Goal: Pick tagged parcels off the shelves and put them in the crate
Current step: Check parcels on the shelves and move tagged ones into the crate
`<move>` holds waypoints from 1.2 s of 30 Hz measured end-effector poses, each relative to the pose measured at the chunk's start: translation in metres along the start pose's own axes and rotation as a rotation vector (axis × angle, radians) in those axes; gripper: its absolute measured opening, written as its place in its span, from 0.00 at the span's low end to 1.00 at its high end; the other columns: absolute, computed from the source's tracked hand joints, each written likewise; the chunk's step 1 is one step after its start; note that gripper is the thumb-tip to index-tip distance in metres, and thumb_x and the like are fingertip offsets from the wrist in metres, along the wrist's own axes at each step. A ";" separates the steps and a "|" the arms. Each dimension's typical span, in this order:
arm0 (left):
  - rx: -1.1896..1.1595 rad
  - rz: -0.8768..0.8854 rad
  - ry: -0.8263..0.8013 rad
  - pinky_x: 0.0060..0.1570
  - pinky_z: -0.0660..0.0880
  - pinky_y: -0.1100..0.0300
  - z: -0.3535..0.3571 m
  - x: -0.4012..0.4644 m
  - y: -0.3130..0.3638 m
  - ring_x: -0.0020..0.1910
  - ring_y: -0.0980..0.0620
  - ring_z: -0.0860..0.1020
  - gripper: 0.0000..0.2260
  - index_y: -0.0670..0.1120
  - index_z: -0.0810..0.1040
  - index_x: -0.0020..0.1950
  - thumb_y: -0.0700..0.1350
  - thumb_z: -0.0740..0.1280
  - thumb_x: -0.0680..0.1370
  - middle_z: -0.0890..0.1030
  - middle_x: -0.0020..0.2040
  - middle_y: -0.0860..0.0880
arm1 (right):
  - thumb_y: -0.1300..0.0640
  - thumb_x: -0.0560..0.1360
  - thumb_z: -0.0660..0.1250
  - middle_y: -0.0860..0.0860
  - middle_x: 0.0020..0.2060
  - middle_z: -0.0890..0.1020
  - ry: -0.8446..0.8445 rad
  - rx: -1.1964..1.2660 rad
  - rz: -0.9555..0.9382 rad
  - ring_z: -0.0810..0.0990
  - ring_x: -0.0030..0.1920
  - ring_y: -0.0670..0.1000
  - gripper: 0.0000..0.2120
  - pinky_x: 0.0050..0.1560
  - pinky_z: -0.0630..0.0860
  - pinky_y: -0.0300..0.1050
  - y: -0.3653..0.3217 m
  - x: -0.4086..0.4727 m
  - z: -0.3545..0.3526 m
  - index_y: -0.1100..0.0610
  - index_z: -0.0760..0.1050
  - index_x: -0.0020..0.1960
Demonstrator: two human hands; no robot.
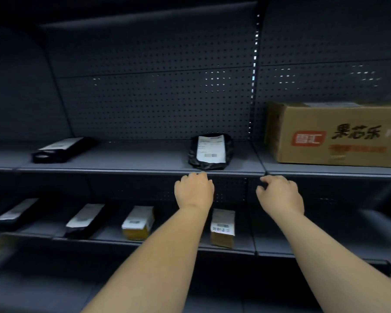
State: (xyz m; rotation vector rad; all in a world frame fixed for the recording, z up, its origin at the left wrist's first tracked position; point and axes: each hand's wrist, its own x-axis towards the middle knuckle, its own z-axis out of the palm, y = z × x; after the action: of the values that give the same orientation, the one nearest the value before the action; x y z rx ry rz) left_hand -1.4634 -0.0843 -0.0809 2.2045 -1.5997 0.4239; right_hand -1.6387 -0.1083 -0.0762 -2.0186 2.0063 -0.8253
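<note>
Flanking the black parcel (210, 152): cardboard box (332, 134), slim packet (62, 149).

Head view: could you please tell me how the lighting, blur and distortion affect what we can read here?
Head view: dim overall; wide-angle bending curves the upper shelf edge; the black bag's label is lit but its print blurred; lower parcels are soft; the carton print is legible; both hands are fairly sharp.

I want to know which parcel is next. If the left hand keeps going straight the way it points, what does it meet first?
Most likely the black bag parcel with the white label, lying just beyond the shelf edge above the left hand. Depth is unclear, so the knuckles might brush that edge first.
</note>
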 end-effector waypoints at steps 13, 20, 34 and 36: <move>0.013 -0.024 0.077 0.41 0.65 0.56 0.005 0.089 -0.089 0.47 0.46 0.77 0.14 0.45 0.76 0.54 0.52 0.56 0.81 0.79 0.48 0.46 | 0.51 0.78 0.59 0.49 0.65 0.74 0.104 -0.042 -0.198 0.67 0.66 0.54 0.18 0.55 0.73 0.50 -0.112 0.049 0.064 0.51 0.71 0.68; -0.065 0.016 0.057 0.42 0.66 0.56 0.024 0.140 -0.095 0.48 0.46 0.77 0.15 0.45 0.76 0.56 0.53 0.56 0.81 0.80 0.49 0.46 | 0.51 0.78 0.59 0.49 0.65 0.74 0.148 -0.010 -0.129 0.67 0.66 0.55 0.18 0.57 0.70 0.50 -0.132 0.084 0.087 0.51 0.72 0.67; -0.513 -0.090 -0.194 0.36 0.69 0.59 0.067 0.201 -0.056 0.43 0.47 0.77 0.13 0.44 0.75 0.52 0.52 0.58 0.80 0.81 0.47 0.46 | 0.52 0.78 0.59 0.51 0.65 0.73 0.179 0.057 0.031 0.68 0.64 0.56 0.18 0.51 0.71 0.49 -0.114 0.147 0.096 0.51 0.71 0.68; -0.585 -0.127 -0.228 0.35 0.69 0.59 0.074 0.211 -0.052 0.43 0.48 0.77 0.11 0.45 0.73 0.50 0.52 0.58 0.80 0.81 0.47 0.46 | 0.52 0.78 0.58 0.52 0.65 0.73 0.162 0.089 0.053 0.68 0.63 0.57 0.19 0.51 0.71 0.49 -0.109 0.160 0.095 0.51 0.71 0.68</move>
State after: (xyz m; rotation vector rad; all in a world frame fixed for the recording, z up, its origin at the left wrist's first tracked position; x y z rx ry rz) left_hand -1.3476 -0.2817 -0.0569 1.9200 -1.4399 -0.3119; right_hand -1.5072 -0.2784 -0.0598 -1.8973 2.0566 -1.0772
